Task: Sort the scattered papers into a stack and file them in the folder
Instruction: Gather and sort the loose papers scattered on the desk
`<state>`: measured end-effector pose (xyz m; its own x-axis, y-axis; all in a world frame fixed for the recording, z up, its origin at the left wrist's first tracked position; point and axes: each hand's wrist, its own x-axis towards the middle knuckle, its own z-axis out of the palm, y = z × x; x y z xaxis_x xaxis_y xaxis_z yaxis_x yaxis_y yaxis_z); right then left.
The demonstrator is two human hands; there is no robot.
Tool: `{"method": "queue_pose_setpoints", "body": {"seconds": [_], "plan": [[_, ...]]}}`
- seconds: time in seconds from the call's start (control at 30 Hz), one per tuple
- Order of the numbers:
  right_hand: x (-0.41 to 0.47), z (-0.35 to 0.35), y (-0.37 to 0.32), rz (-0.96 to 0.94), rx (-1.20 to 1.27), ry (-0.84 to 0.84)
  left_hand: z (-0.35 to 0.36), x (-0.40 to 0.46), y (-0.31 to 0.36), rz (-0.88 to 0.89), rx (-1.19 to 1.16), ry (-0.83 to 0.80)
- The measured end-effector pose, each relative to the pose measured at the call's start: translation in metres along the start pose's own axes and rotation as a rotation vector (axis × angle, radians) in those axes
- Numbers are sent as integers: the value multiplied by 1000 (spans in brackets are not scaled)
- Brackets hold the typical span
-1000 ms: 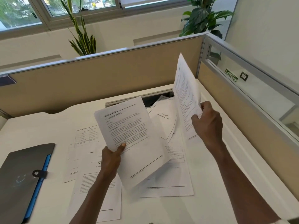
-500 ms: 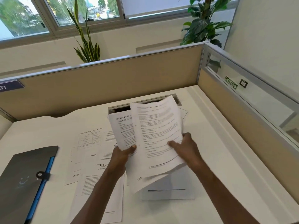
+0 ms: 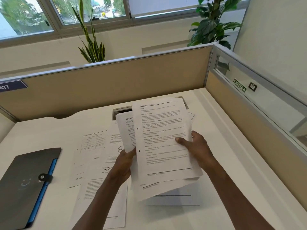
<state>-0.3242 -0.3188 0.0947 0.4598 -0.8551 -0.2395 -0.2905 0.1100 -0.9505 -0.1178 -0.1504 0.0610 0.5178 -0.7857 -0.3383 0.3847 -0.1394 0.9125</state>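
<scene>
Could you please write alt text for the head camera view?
Both hands, left hand and right hand, hold a few papers above a white desk. More sheets lie beneath; a dark folder lies closed at left.

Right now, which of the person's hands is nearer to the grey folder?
Left. The left hand grips the sheets just right of the folder; the right hand is farther right.

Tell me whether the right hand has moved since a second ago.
Yes. The right hand came in from near the side partition toward the left hand, laying its sheet on the held papers, away from that partition.
</scene>
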Motion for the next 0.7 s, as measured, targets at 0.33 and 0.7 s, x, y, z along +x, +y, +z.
{"method": "queue_pose_setpoints", "body": {"seconds": [0.33,0.7], "plan": [[-7,46,14,-278,-115,173,-1,2,13,224,-111,-174],[-16,75,24,-249,42,174,-19,-8,4,350,-42,-170]]}}
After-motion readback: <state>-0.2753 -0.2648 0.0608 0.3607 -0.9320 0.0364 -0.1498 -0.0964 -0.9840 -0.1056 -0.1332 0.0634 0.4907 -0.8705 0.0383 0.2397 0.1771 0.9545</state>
